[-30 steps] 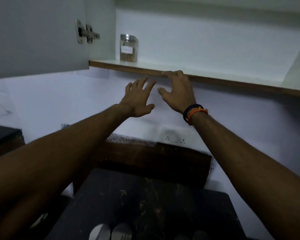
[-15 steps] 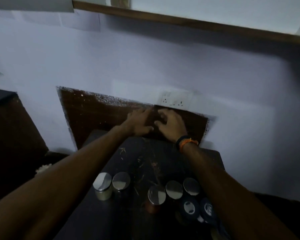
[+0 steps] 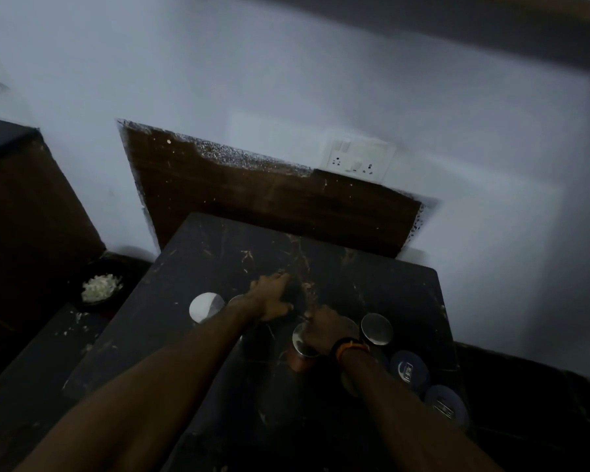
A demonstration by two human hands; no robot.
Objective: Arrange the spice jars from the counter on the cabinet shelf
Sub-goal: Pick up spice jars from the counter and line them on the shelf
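Several spice jars stand on the dark marble counter (image 3: 218, 253). One silver-lidded jar (image 3: 206, 306) stands at the left, and a second is mostly hidden behind my left wrist. A jar with reddish contents (image 3: 300, 349) and another silver-lidded jar (image 3: 376, 328) stand at the centre right. Two dark-lidded jars (image 3: 408, 367) (image 3: 445, 403) are near the right edge. My left hand (image 3: 273, 298) hovers palm down over the counter, holding nothing. My right hand (image 3: 324, 330) lies over the lids of the middle jars, its grip blurred. The cabinet shelf edge (image 3: 525, 32) is a dark band at the top.
A wall socket (image 3: 358, 160) sits above a brown wooden backboard (image 3: 252, 192). Left of the counter, lower down, a dark bowl holds white bits (image 3: 101, 287). A dark cabinet side (image 3: 24, 206) stands at the far left.
Both hands came down from the shelf edge to the counter and now sit among the jars. The view tilted down, so the shelf and its jar left the frame.
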